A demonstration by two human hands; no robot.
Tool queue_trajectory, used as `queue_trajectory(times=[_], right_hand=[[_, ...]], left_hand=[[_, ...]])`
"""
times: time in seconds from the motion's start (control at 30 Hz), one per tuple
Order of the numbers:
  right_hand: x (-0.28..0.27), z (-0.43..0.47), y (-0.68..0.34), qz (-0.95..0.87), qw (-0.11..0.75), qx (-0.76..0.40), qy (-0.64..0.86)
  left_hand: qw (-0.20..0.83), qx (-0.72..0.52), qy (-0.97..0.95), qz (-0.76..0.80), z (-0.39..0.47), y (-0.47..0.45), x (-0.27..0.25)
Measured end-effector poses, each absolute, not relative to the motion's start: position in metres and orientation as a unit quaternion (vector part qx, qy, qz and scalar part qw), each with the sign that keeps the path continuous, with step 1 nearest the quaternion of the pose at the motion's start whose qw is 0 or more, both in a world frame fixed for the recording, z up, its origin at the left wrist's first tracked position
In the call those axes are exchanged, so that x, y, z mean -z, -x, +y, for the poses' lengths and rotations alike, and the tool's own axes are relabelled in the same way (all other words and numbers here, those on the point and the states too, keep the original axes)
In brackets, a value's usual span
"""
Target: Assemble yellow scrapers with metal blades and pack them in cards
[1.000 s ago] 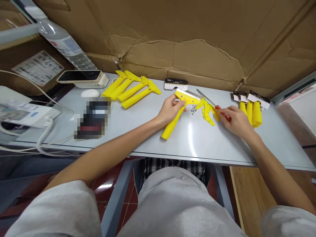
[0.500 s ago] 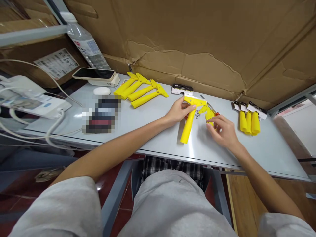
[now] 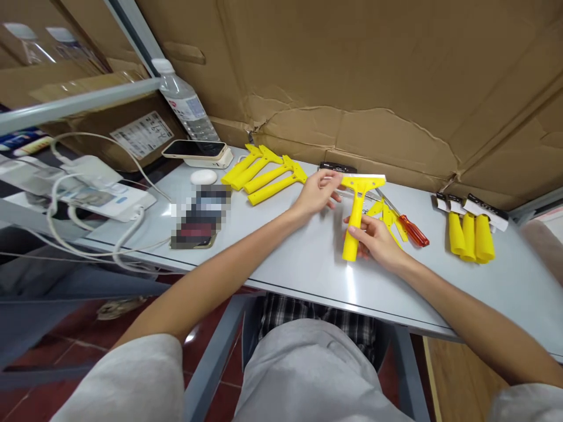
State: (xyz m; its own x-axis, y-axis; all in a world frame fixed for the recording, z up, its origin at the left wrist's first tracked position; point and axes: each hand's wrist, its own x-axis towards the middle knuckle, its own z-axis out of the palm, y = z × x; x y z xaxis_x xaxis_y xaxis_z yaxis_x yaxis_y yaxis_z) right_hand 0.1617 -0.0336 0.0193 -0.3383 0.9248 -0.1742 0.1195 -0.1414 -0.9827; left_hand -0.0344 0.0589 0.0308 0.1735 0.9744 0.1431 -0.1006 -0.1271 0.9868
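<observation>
A yellow scraper (image 3: 355, 225) with a pale blade edge stands tilted over the table. My right hand (image 3: 378, 239) is closed around the lower part of its handle. At the left end of its head, my left hand (image 3: 317, 192) pinches with thumb and fingers; the exact contact is partly hidden. Behind my right hand lie small yellow plastic pieces (image 3: 389, 215) and a screwdriver (image 3: 413, 230) with a clear red handle. A black blade packet (image 3: 338, 167) rests by the cardboard, beyond my left hand.
Several yellow scraper handles (image 3: 275, 186) lie in a row at the back left. Three scrapers with black-and-white covers (image 3: 468, 234) are at the right. A phone (image 3: 193, 149), a water bottle (image 3: 187, 105), a white power strip (image 3: 127, 199) and cables occupy the left side.
My right hand has left the small yellow pieces and taken hold of the scraper's handle. My left hand has shifted to the end of the head. The view has turned slightly left.
</observation>
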Motion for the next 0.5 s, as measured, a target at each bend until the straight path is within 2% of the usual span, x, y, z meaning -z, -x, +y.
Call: queue_trajectory(times=[0.13, 0.27, 0.5], right_hand=[[-0.014, -0.036, -0.169, -0.537, 0.375, -0.597, 0.463], [-0.012, -0.037, -0.167, -0.549, 0.383, -0.586, 0.456], [-0.015, -0.036, -0.165, -0.53, 0.396, -0.607, 0.441]], left_hand=[[0.332, -0.495, -0.621, 0.508, 0.083, 0.058, -0.032], [0.176, -0.355, -0.717, 0.573, 0.104, 0.071, -0.023], [0.043, -0.241, -0.782, 0.573, 0.114, 0.06, -0.017]])
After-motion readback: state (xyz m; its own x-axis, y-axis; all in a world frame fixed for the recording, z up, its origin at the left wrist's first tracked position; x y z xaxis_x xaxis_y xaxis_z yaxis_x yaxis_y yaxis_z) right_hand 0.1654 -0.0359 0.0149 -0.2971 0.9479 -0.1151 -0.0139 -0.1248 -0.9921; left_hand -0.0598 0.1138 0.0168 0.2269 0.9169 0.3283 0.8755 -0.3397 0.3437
